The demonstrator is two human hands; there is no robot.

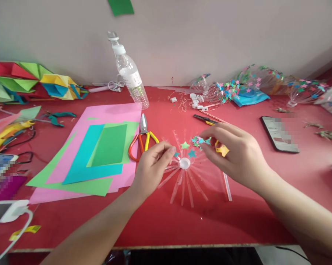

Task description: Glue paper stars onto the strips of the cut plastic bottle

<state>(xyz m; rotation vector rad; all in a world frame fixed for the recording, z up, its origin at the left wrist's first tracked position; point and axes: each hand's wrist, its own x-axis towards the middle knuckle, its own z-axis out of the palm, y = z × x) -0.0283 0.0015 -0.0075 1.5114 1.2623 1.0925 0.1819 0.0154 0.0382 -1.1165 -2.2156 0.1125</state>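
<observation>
A clear plastic piece cut into strips (189,184) lies fanned out around a white round centre (184,163). My left hand (154,165) is at its upper left, thumb and forefinger pinched together beside a blue star; whatever is between the fingertips is too small to make out. A pale green star (185,145) and another blue star (192,153) rest on strips above the centre. Over a small pile of coloured stars (197,140), my right hand (235,151) has its thumb and forefinger apart. Under that hand a yellow object (221,148) is partly hidden.
Orange-and-yellow-handled pliers (144,138) lie beside stacked coloured paper (108,145). A plastic bottle (131,79) stands near the wall. Star-covered clear plastic shapes (228,91) sit at the back right. A phone (279,134) lies at right, a clear strip (227,187) nearer.
</observation>
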